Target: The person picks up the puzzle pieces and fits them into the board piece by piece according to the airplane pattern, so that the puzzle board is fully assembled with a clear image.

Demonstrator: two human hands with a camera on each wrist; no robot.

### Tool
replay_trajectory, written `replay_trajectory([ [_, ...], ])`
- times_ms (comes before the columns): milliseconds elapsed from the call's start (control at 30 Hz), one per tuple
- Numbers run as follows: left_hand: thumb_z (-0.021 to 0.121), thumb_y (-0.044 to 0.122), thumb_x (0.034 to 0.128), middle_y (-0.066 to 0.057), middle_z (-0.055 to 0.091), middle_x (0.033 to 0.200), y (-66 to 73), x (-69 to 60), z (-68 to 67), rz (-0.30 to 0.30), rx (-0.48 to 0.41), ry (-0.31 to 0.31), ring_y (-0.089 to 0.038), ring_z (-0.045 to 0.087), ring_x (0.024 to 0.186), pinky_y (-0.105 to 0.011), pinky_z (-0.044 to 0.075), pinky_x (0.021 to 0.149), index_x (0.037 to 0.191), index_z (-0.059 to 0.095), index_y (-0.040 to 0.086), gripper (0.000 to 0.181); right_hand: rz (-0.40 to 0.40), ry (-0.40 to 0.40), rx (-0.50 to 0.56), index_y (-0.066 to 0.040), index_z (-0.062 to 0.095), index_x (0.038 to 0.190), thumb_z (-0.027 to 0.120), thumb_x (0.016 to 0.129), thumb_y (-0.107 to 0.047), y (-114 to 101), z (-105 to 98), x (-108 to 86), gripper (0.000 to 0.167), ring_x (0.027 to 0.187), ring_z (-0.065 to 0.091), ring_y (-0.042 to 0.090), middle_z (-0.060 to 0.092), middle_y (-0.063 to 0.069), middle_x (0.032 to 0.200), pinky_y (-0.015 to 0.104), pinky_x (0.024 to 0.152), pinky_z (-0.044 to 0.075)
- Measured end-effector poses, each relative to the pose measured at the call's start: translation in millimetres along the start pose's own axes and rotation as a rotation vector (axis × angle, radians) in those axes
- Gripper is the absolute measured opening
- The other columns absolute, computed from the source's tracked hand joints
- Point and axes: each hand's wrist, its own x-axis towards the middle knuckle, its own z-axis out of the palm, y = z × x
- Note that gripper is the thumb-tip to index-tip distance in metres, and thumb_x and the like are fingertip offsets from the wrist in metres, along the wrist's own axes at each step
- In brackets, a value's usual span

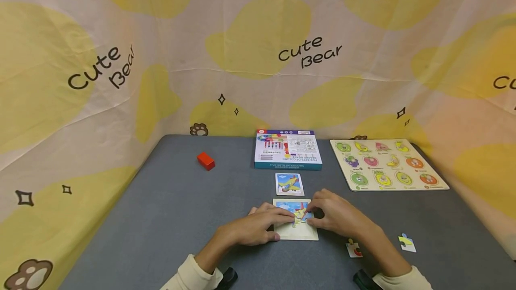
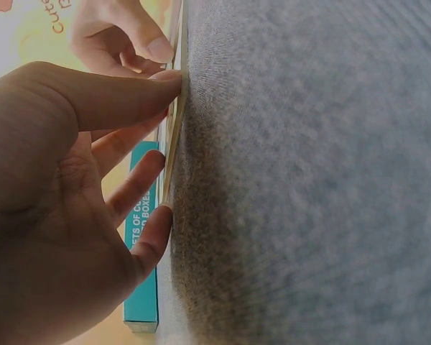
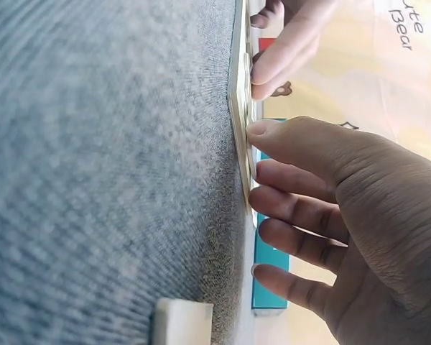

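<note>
Pieces (image 1: 298, 213) inside puzzle tray (image 1: 297, 233)

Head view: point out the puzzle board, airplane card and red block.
Puzzle board (image 1: 297, 233), head view, bare lower part
Airplane card (image 1: 289, 185), head view, printed middle
Red block (image 1: 205, 159), head view, top face

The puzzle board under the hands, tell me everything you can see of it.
The puzzle board is a thin, pale cream, four-sided panel, perhaps wood or card, lying on the grey table. Its far part carries a picture with blue sky and yellow shapes; its near strip is bare. The left hand touches its left side; the right hand holds a piece at its right. The hands hide some of it.
</note>
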Motion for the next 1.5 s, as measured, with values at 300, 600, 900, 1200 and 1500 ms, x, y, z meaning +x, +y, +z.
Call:
replay_trajectory([
  [300, 0.067, 0.025, 0.1048, 0.016, 0.047, 0.162, -6.4, 0.5, 3.1, 0.028, -0.013, 0.014, -0.016, 0.041, 0.138, -0.034, 0.034, 0.091, 0.157, 0.053, 0.032, 0.055, -0.004, -0.003, 0.018, -0.022, 0.081, 0.102, 0.085, 0.090, -0.039, -1.5, 0.3, 0.0, 0.021, 0.098, 0.057, 0.009, 0.064, -0.014, 0.101, 0.041, 0.087, 0.054],
  [600, 0.067, 0.026, 0.1051, 0.017, 0.045, 0.163, -12.3, 3.1, 6.4, 0.035, -0.021, 0.009, -0.017, 0.040, 0.141, -0.036, 0.035, 0.092, 0.158, 0.052, 0.034, 0.055, -0.049, -0.015, 0.026, -0.023, 0.083, 0.106, 0.084, 0.092, -0.035, -3.4, 0.0, -0.7, 0.018, 0.096, 0.055, 0.006, 0.062, -0.016, 0.099, 0.037, 0.085, 0.053],
  [900, 0.068, 0.022, 0.1038, 0.014, 0.048, 0.161, -2.6, 0.7, 1.8, 0.018, 0.008, 0.003, -0.017, 0.041, 0.140, -0.035, 0.035, 0.091, 0.156, 0.054, 0.030, 0.055, -0.053, -0.024, 0.045, -0.022, 0.083, 0.110, 0.084, 0.093, -0.029, -5.3, 0.9, -0.8, 0.019, 0.097, 0.057, 0.007, 0.063, -0.015, 0.102, 0.037, 0.084, 0.053],
  [1200, 0.064, 0.027, 0.1066, 0.019, 0.045, 0.162, -18.3, 6.8, 12.0, 0.041, -0.011, 0.021, -0.015, 0.041, 0.140, -0.035, 0.035, 0.092, 0.157, 0.052, 0.036, 0.052, -0.052, -0.046, 0.045, -0.024, 0.084, 0.113, 0.082, 0.094, -0.029, -6.0, -0.1, 0.1, 0.020, 0.093, 0.053, 0.006, 0.061, -0.013, 0.100, 0.033, 0.078, 0.050],
  [1500, 0.065, 0.023, 0.1060, 0.017, 0.048, 0.160, -4.9, 2.1, 5.0, 0.029, 0.014, 0.018, -0.015, 0.042, 0.138, -0.035, 0.035, 0.092, 0.155, 0.055, 0.031, 0.051, -0.047, -0.049, 0.006, -0.020, 0.084, 0.116, 0.083, 0.093, -0.029, -7.6, -1.0, -0.5, 0.024, 0.090, 0.051, 0.006, 0.059, -0.011, 0.100, 0.032, 0.076, 0.049],
])
